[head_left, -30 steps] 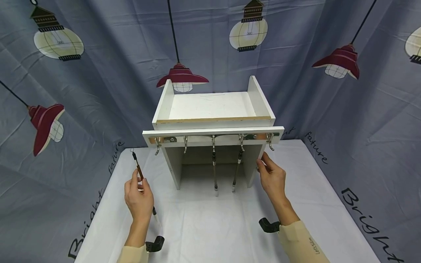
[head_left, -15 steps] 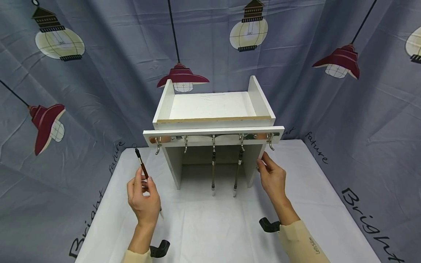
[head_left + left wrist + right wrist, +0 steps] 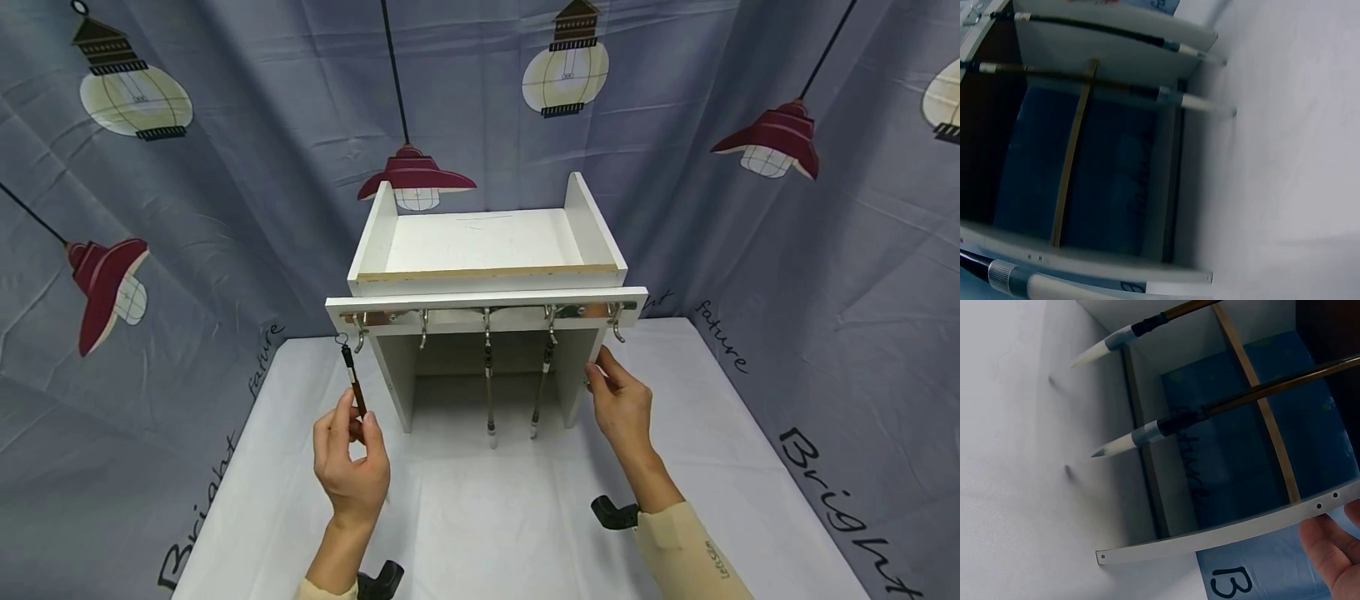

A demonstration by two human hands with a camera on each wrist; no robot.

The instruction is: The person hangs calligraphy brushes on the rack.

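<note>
My left hand pinches a calligraphy brush by its brown handle, hanging loop upward. The loop is close to the leftmost metal hook of a white shelf; whether they touch I cannot tell. In the left wrist view, the lower part of this brush shows its pale bristles. My right hand grips the front edge of the shelf's right side panel; its fingertips show in the right wrist view. Two more brushes hang tip-down from the middle hook and the one right of it.
On the shelf's front rail are several hooks, with the second from left and the rightmost bearing nothing. An open tray forms the top. White cloth covers the table, and a blue patterned curtain surrounds it.
My left hand has moved right with the brush, bringing its loop from beyond the shelf's left end to beside the leftmost hook. The hanging brushes sway slightly. My right hand stays put.
</note>
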